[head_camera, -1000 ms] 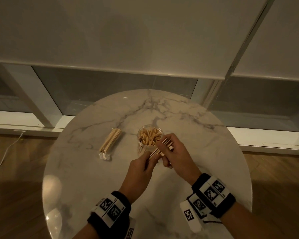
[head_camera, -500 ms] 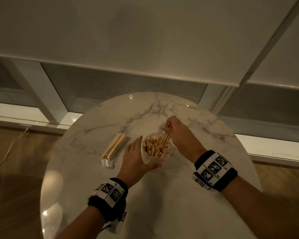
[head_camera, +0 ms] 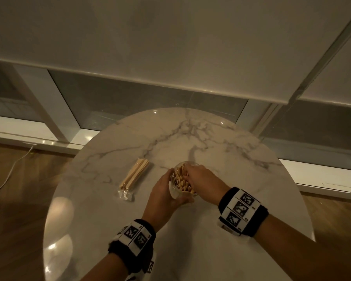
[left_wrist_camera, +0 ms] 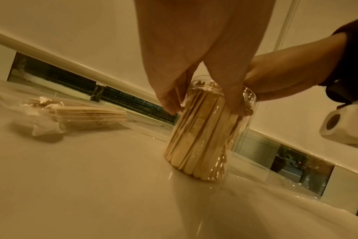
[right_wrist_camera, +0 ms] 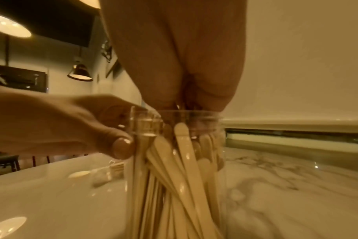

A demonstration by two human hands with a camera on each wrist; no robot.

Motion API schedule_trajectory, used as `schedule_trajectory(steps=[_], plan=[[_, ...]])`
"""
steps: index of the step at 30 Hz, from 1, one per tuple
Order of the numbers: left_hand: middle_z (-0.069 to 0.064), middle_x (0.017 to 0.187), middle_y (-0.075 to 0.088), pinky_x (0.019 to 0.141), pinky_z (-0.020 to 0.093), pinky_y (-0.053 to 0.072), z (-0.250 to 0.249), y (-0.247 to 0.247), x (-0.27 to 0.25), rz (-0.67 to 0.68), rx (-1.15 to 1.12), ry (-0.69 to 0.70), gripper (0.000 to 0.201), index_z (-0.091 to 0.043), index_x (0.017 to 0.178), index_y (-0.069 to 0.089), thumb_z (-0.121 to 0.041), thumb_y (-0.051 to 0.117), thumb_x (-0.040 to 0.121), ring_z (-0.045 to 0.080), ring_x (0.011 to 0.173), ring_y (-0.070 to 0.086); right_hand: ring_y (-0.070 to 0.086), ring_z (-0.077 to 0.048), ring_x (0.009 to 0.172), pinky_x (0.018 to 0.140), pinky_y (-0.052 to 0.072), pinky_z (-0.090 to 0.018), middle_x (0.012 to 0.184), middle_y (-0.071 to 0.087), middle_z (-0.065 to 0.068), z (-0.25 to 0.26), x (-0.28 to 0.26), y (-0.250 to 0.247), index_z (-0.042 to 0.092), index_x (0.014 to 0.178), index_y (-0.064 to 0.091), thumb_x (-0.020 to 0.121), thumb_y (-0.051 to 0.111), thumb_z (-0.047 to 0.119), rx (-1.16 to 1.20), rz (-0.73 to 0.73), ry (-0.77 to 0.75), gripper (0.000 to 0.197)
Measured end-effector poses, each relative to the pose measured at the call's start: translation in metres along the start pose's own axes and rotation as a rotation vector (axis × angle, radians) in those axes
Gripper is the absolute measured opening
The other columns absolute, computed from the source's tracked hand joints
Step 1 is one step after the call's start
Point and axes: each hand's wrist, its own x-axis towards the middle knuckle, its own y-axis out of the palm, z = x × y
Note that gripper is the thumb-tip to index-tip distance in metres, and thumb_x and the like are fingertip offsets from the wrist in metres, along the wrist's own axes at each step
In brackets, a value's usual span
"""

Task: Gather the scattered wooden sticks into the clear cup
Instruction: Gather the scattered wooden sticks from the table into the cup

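Marble worktop (head_camera: 221,230), from the head: the left hand (head_camera: 162,196) has tightened from a loose touch to a grip round the clear cup (head_camera: 175,192), while the right hand (head_camera: 201,178), which was dropping wooden sticks (head_camera: 181,178) in, now presses its fingers on their tops; this batch looks delivered. A wrapped bundle (head_camera: 134,176) lies just left. Left wrist: sticks (left_wrist_camera: 194,132) stand packed and upright in the cup. Right wrist: fingers dip past the rim (right_wrist_camera: 186,112), settling sticks, pinching none that I can see.

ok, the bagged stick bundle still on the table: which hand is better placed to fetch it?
Left, probably. The bundle lies on the left hand's side of the clear cup, though that hand grips the cup. The right hand is over the cup's rim and would have to cross it.
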Motion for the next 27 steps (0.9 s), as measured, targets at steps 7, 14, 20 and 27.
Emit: schedule_trajectory(steps=[7, 14, 20, 27], plan=[[-0.036, 0.108, 0.051, 0.082, -0.007, 0.030, 0.003, 0.001, -0.002, 0.006, -0.008, 0.004, 0.071, -0.061, 0.108, 0.035, -0.033, 0.082, 0.063, -0.019, 0.104, 0.046, 0.062, -0.031, 0.088, 0.067, 0.041, -0.030, 0.106, 0.064, -0.017, 0.011, 0.004, -0.013, 0.001, 0.103, 0.061, 0.098, 0.040, 0.024, 0.040, 0.057, 0.116, 0.031], [-0.038, 0.102, 0.046, 0.078, -0.008, 0.030, -0.001, 0.000, -0.003, 0.008, -0.014, 0.010, 0.072, -0.060, 0.103, 0.032, -0.026, 0.082, 0.063, -0.029, 0.098, 0.041, 0.064, -0.029, 0.098, 0.076, 0.049, -0.033, 0.108, 0.068, -0.017, 0.012, 0.010, -0.022, 0.001, 0.105, 0.066, 0.091, 0.046, 0.012, 0.078, 0.138, 0.146, 0.026], [-0.039, 0.104, 0.044, 0.079, -0.009, 0.030, 0.003, 0.000, -0.005, -0.001, 0.003, 0.015, 0.075, -0.062, 0.106, 0.029, -0.030, 0.082, 0.063, -0.031, 0.100, 0.038, 0.065, -0.025, 0.092, 0.068, 0.045, -0.026, 0.109, 0.067, -0.013, 0.001, 0.009, -0.034, 0.008, 0.106, 0.067, 0.094, 0.047, 0.017, 0.141, 0.069, 0.167, 0.026], [-0.009, 0.150, 0.028, 0.114, 0.031, 0.029, 0.008, -0.004, -0.008, 0.129, 0.088, -0.096, 0.111, -0.022, 0.147, 0.013, -0.043, 0.081, 0.063, 0.008, 0.136, 0.029, 0.053, -0.031, 0.115, 0.091, 0.043, -0.035, 0.126, 0.058, -0.017, 0.007, 0.002, -0.003, 0.009, 0.124, 0.052, 0.100, 0.036, 0.032, 0.021, 0.091, 0.107, 0.037]])
